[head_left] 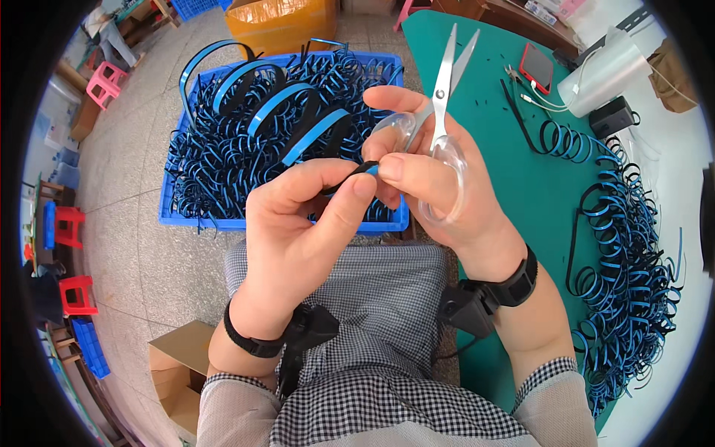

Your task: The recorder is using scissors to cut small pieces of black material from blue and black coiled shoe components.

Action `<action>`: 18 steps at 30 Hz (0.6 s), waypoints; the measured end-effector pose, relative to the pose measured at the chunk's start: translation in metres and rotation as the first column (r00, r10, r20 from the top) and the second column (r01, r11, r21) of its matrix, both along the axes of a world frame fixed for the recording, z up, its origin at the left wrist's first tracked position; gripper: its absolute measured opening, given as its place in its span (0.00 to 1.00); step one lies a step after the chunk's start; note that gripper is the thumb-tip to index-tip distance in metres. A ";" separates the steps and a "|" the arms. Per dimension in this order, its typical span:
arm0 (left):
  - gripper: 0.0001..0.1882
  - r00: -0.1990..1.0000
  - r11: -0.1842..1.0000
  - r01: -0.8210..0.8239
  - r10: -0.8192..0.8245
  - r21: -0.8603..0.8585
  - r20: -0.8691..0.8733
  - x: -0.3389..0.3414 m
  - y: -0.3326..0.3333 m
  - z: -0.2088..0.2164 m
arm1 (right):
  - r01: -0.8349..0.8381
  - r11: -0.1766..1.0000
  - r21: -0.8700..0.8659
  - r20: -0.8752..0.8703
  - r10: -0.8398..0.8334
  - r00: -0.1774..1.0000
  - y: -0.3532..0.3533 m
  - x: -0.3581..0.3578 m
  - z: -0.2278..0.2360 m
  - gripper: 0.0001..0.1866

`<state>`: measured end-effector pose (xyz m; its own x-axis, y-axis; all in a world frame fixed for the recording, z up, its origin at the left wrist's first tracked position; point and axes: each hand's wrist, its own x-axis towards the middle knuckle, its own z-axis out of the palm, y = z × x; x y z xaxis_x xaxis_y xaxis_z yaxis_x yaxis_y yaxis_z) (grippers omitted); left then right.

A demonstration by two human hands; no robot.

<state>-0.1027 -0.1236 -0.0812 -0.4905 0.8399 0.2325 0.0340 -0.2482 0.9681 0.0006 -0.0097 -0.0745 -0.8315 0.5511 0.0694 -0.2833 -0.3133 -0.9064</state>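
Head view showed me the left hand [294, 216] and right hand [477, 212] pinching a strip [372, 170], mostly hidden from me, in front of the crate [186, 222]; the right also held scissors [442, 82].

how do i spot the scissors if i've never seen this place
Find the green table on the right. Over its left part in the view is the right hand, with the scissors in it, blades pointing up the picture. Silver blades and clear handles set them apart from the blue-and-black coils.
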 end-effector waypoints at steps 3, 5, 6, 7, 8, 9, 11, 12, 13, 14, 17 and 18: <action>0.06 0.998 0.997 0.069 -0.070 -0.033 -0.012 0.000 -0.003 0.003 | -0.016 1.000 -0.015 0.009 0.016 1.000 -0.001 0.001 0.002 0.29; 0.06 0.996 0.996 0.088 -0.088 0.004 0.027 0.001 -0.002 0.002 | -0.021 1.000 -0.015 0.006 0.021 1.000 -0.001 0.001 0.002 0.29; 0.06 0.994 0.995 0.099 -0.100 0.027 0.037 0.001 -0.002 0.001 | -0.026 1.000 -0.014 0.005 0.026 1.000 -0.001 0.001 0.002 0.29; 0.05 0.992 0.992 0.112 -0.115 0.051 0.046 0.001 -0.001 0.002 | -0.024 1.000 -0.014 0.004 0.024 1.000 -0.001 0.001 0.003 0.29; 0.05 0.992 0.992 0.115 -0.117 0.051 0.045 0.002 -0.001 0.003 | -0.016 0.999 -0.040 -0.017 0.015 1.000 -0.002 0.002 0.004 0.29; 0.05 0.994 0.994 0.094 -0.097 0.053 0.057 0.003 0.000 0.003 | -0.009 0.998 -0.066 -0.037 0.006 0.999 -0.002 0.002 0.005 0.29; 0.05 0.995 0.996 0.070 -0.073 0.051 0.068 0.003 0.000 0.004 | 0.002 1.000 -0.014 -0.034 -0.002 0.999 -0.001 0.000 0.002 0.29; 0.05 0.997 0.997 0.061 -0.063 0.048 0.043 0.004 0.001 0.004 | 0.013 0.999 0.037 -0.029 -0.011 1.000 -0.001 0.000 0.001 0.29; 0.05 0.998 0.997 0.054 -0.055 0.046 0.016 0.004 0.001 0.004 | 0.014 0.999 0.038 -0.031 -0.013 0.999 -0.001 0.001 0.002 0.29; 0.05 0.998 0.997 0.055 -0.056 0.046 0.015 0.004 0.000 0.004 | 0.008 0.999 0.045 -0.014 -0.008 1.000 0.000 0.002 0.003 0.29; 0.05 0.991 0.999 0.015 -0.020 -0.038 -0.131 0.003 -0.002 0.003 | -0.003 1.000 0.028 -0.006 0.003 1.000 0.001 0.003 0.003 0.29; 0.05 0.989 1.000 0.023 -0.023 -0.003 -0.143 0.004 0.000 0.002 | -0.010 1.000 0.005 -0.016 0.010 1.000 0.001 0.004 0.003 0.29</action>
